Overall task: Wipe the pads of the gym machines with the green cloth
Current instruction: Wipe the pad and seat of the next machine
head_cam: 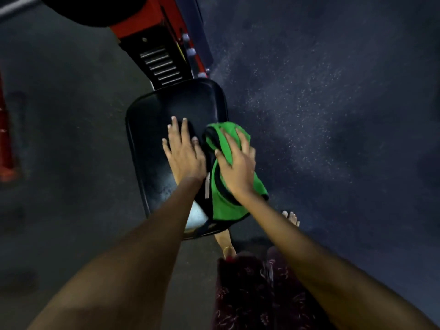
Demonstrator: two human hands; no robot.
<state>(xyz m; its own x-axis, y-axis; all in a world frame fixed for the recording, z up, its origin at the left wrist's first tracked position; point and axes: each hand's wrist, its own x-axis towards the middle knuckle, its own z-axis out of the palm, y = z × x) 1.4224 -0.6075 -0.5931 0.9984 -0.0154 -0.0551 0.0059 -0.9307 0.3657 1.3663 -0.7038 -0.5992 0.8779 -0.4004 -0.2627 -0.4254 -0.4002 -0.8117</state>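
Cloth [220, 203] — green with a dark edge — lies on the right side of the black pad [152, 129], and part of it hangs over the pad's right rim. The right hand [238, 167] lies on top of the cloth with its fingers spread and bent a little over the folds; it seems to press more than grab, but the picture is dim and I cannot be sure. The left hand [184, 154] rests flat on the bare pad just beside the cloth, fingers straight and apart, holding nothing. Behind the pad stands a red and black frame [154, 32] with metal slats. The floor [333, 91] is dark and speckled. Bare toes [291, 216] show near the pad's bottom right — just past the right arm.
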